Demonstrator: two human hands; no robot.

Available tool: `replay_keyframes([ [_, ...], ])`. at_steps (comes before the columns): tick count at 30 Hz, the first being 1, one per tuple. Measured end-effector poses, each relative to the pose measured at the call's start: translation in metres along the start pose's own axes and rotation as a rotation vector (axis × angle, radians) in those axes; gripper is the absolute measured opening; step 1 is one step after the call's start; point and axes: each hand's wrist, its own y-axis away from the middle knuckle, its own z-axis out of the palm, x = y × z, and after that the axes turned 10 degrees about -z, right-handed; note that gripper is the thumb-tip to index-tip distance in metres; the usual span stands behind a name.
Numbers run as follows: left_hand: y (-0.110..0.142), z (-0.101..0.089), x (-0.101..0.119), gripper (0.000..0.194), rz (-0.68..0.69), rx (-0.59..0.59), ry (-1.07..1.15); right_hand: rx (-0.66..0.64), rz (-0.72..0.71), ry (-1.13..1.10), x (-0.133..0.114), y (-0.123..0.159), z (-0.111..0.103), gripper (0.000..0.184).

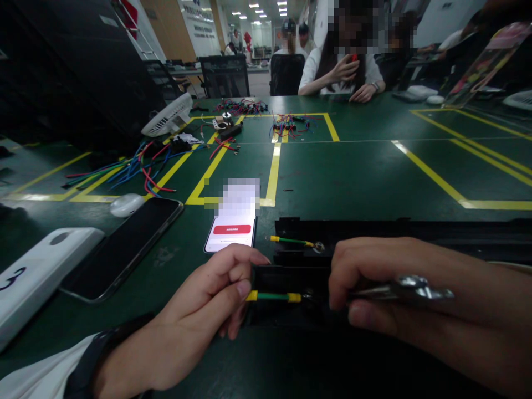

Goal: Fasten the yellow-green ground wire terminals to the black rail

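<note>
My left hand [195,316] pinches the end of a short green-and-yellow wire [274,297] between thumb and forefinger. That wire lies across a long black plastic rail [374,230] at the near edge of the green table. My right hand [419,299] is closed round a shiny metal tool [409,288] whose tip points at the wire's metal end, hidden behind my fingers. A second green-and-yellow wire [293,241] with a ring terminal rests on the rail just behind.
A lit phone [230,233] lies ahead of my left hand, a dark phone [124,246] and a white case [37,274] to the left. Loose coloured wires [133,166], a white fan [168,116] and yellow tape lines [272,166] cover the table. A person [344,69] sits opposite.
</note>
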Motion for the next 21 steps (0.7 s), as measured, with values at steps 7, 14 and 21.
replay_keyframes([
  [7, -0.001, -0.001, 0.001, 0.022, -0.006, 0.004, 0.012, 0.133, -0.1, -0.114, -0.011, -0.004, -0.012, 0.006],
  [14, 0.0, -0.002, 0.0, 0.022, -0.009, -0.006, -0.003, 0.102, -0.138, 0.192, -0.01, -0.003, 0.003, 0.008],
  [21, -0.001, 0.0, 0.0, 0.022, -0.01, -0.002, 0.012, 0.073, -0.234, 0.258, 0.005, 0.001, 0.006, 0.003],
])
